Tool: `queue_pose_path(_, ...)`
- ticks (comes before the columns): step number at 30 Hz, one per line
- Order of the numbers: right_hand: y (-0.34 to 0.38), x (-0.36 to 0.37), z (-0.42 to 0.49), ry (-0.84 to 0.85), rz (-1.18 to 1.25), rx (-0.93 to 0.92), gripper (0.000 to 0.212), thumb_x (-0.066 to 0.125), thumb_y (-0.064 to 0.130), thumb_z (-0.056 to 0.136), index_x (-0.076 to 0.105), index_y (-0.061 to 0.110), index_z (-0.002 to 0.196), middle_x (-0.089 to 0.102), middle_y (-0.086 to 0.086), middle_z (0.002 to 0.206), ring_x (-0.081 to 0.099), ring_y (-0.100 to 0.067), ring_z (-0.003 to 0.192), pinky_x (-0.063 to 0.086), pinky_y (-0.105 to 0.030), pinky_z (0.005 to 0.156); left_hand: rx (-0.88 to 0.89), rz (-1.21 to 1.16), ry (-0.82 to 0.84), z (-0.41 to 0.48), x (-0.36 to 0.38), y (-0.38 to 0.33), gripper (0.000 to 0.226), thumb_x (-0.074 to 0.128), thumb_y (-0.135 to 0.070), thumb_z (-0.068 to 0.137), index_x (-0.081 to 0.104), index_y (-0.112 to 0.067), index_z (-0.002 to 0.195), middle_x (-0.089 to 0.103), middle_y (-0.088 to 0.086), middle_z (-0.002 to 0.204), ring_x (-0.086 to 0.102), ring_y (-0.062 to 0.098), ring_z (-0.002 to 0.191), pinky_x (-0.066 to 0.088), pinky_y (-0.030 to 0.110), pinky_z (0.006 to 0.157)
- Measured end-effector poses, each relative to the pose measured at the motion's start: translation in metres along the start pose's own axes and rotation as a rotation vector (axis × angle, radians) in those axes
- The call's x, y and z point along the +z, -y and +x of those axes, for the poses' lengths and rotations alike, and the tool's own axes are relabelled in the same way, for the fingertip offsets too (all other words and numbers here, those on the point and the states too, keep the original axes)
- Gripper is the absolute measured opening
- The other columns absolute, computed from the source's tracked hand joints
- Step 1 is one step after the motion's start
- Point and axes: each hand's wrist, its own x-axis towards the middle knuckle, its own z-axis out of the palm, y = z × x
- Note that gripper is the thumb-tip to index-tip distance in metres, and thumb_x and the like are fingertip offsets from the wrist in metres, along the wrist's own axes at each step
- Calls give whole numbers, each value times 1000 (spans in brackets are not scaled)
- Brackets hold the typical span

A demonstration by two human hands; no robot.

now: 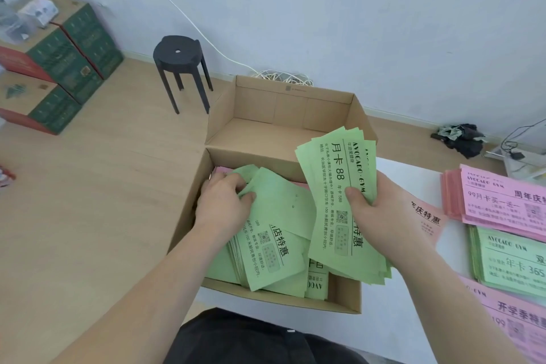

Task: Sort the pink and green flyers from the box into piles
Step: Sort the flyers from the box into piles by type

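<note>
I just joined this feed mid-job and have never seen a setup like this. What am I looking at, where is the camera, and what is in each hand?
There is no machine here. A person works with bare hands, and the single picture comes from a camera worn on their head, looking forward and down. The left hand reaches into the cardboard box and grips loose green flyers there; a little pink shows beneath them. The right hand holds a green bundle, fanned out above the box. On the white surface to the right lie sorted piles: a pink pile, a green pile, and another pink pile nearest the person.
</note>
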Motion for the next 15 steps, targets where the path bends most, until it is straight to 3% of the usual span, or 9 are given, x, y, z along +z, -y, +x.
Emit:
queue_pose_path(2,0,-2,-2,8,13,-15,17,55,23,105,56,37,114,67,23,94,66,8,70,44,-12,52,83,-112,-87,-15,-13,-7,18,72,-33,92,57,-24,86,60,-9,98,59,26,100,49,38,82)
queue_pose_path(4,0,-3,-3,21,38,-12,17,56,23,105,59,37,113,71,21,97,70,5,79,53,-20,63,193,-248,-237,-44,-35,-16,13,66,-29,97,59,-23,88,66,-14,95,62,13,91,50,35,76)
queue_pose_path(6,1,-2,-2,48,111,18,17,58,23,104,63,36,113,76,16,101,74,-6,91,61,-37,77,544,-239,-368,-75,-51,-25,12,62,-18,100,58,-15,89,70,-11,110,65,10,99,50,26,79)
queue_pose_path(8,3,1,-2,96,216,49,19,57,24,105,65,37,117,77,16,108,74,-14,101,60,-47,90,959,-59,-324,-94,-42,-27,8,61,-9,96,56,-12,90,70,4,126,67,23,116,55,33,90)
queue_pose_path(9,6,4,-2,125,253,56,20,56,25,106,65,38,120,76,16,112,73,-15,106,57,-50,95,1066,38,-284,-98,-32,-25,10,61,-7,94,55,-14,91,70,7,130,65,27,122,57,38,92)
queue_pose_path(12,10,9,-5,179,340,63,24,49,27,110,63,35,128,75,14,119,72,-16,113,53,-51,103,1094,72,-226,-102,-9,-21,21,64,0,93,52,-18,93,69,5,134,64,27,126,61,40,80)
queue_pose_path(15,10,8,-5,191,349,87,25,46,26,111,63,32,128,77,12,116,74,-15,108,57,-46,94,1114,69,-283,-109,-6,-23,23,62,1,96,51,-18,96,70,3,132,65,26,121,59,36,70)
